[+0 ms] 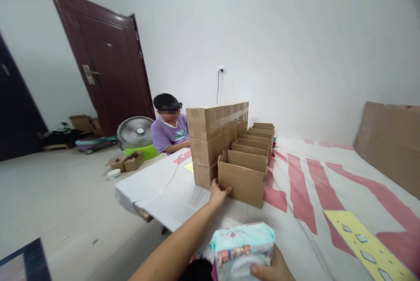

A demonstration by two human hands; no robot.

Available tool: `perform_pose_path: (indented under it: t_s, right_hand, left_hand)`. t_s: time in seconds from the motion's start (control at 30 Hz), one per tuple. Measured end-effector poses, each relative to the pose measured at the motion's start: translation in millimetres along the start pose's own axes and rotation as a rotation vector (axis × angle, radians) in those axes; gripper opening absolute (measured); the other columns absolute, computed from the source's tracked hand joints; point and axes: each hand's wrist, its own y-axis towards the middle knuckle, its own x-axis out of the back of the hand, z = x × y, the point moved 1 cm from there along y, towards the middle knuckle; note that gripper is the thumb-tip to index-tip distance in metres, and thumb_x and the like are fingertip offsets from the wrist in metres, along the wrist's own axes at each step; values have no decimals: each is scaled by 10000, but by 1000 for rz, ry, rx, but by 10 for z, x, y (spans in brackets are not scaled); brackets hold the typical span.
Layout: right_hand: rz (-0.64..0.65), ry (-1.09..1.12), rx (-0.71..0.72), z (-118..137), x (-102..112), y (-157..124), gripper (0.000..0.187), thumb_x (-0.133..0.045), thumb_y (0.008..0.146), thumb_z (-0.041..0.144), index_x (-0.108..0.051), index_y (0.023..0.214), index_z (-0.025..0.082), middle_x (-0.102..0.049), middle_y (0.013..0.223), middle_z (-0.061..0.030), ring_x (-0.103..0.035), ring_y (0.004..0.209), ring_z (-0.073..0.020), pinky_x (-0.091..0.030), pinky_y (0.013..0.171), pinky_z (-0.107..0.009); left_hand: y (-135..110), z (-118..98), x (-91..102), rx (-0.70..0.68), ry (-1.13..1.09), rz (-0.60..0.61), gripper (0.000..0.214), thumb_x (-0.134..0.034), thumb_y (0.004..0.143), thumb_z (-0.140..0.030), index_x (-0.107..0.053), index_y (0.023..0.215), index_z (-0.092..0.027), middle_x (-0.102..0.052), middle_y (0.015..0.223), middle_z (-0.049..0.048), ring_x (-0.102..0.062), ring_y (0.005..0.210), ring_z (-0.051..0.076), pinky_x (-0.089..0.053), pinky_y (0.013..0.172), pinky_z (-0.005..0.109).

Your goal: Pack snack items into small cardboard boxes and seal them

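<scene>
The left hand (219, 193) is clamped on the near corner of an open cardboard box (243, 176), light but easily bent. The right hand (274, 268) squeezes a soft, slippery diaper pack (241, 246), best held around its middle.

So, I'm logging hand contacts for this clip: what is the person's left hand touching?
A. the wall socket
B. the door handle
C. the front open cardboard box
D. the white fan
C: the left hand grips the lower left corner of the front open cardboard box, while the right hand holds a soft printed pack.
</scene>
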Motion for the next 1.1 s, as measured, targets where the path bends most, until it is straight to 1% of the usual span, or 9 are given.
perform_pose_path:
  t_s: [0.07, 0.17, 0.23, 0.3, 0.37, 0.63, 0.8, 0.93, 1.1]
  right_hand:
    - [-49, 22, 38, 128, -27, -1, 759, -782, 604, 479, -523, 1253, 183, -680, 1107, -140, -607, 1070, -364, -447, 943, -513]
    - [-192, 41, 118, 175, -38, 2, 727, -781, 621, 442, -520, 1253, 194, -677, 1113, -129, -595, 1095, -348, -415, 986, -524]
    - [-223, 67, 155, 156, -67, 16, 750, -786, 605, 462, -518, 1252, 196, -669, 1123, -133, -586, 1108, -351, -408, 987, -537]
    - [-196, 112, 176, 151, -114, 32, 783, -796, 572, 495, -521, 1243, 199, -659, 1138, -140, -579, 1114, -361, -427, 960, -543]
    - [-160, 151, 188, 178, -162, 33, 790, -809, 546, 502, -535, 1221, 197, -652, 1149, -143, -582, 1106, -369, -446, 933, -541]
    - [-96, 104, 191, 172, -132, -47, 654, -822, 597, 390, -554, 1158, 188, -671, 1125, -116, -622, 1044, -333, -464, 919, -501]
    - [-132, 88, 190, 1, -78, -43, 687, -840, 576, 353, -524, 1161, 180, -664, 1142, -123, -622, 1046, -327, -477, 903, -481]
    - [-134, 74, 182, 11, -84, -43, 701, -837, 580, 374, -506, 1169, 189, -665, 1142, -117, -628, 1038, -319, -478, 906, -478]
    - [-170, 5, 191, 42, -76, -47, 698, -844, 564, 390, -511, 1146, 196, -677, 1114, -102, -629, 1031, -313, -468, 916, -472]
  left_hand:
    - [-118, -61, 123, 68, 10, 15, 857, -820, 528, -390, -396, 1226, -131, -392, 1389, 230, -270, 1363, 359, -271, 1078, 479]
    - [-426, -190, 280, 153, -22, 203, 674, -619, 690, -624, -500, 1139, -136, -541, 1239, 201, -496, 1197, 354, -386, 973, 511]
    - [-679, -295, 334, 218, -152, 514, 709, -562, 702, -694, -499, 1177, -172, -587, 1178, 157, -578, 1099, 310, -416, 952, 484]
    - [-914, -399, 361, 277, -260, 812, 812, -690, 623, -641, -438, 1273, -225, -558, 1228, 135, -564, 1124, 311, -407, 970, 480]
    - [-1077, -485, 375, 279, -271, 949, 876, -793, 560, -525, -415, 1305, -259, -542, 1249, 106, -539, 1158, 310, -383, 997, 466]
    - [-1191, -561, 425, 292, -75, 979, 558, -804, 557, -319, -584, 1052, -184, -633, 946, 25, -596, 895, 230, -432, 781, 325]
    - [-1215, -592, 450, 212, 12, 885, 571, -795, 549, -328, -581, 1056, -174, -620, 986, 36, -573, 932, 239, -423, 813, 326]
    - [-1252, -705, 462, 9, 310, 895, 636, -765, 595, -408, -561, 1155, -186, -596, 1139, 77, -524, 1086, 287, -389, 950, 384]
    - [-1320, -751, 429, -327, 745, 910, 1073, -873, 369, -369, -448, 1344, -227, -501, 1327, 134, -447, 1207, 367, -332, 1036, 445]
